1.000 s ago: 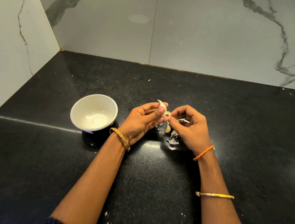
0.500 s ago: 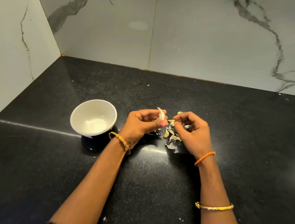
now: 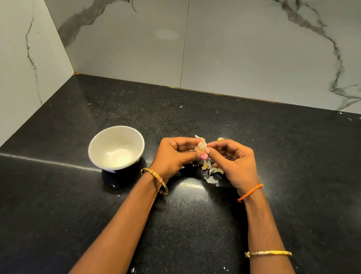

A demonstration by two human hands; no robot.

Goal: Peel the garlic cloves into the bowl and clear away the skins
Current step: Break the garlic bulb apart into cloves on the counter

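Here, both hands pinching one pale garlic clove [image 3: 201, 145], left hand [image 3: 173, 156], right hand [image 3: 232, 163], papery skin half loose

One view only, from the camera worn on my head. It looks forward and steeply down over my forearms onto the black table [image 3: 188, 217], which fills the lower two thirds of the field. It faces the corner where two marble walls [image 3: 254, 43] meet at upper left, and the wide lens bends the table's far edge and spreads the near edge outward. My left hand [image 3: 173, 156] and right hand [image 3: 232, 163] sit close together near the centre, at arm's reach from the lens, with the white bowl [image 3: 96, 149] just to their left. My forearms enter from the bottom edge. There is no second view, so nothing is shared.
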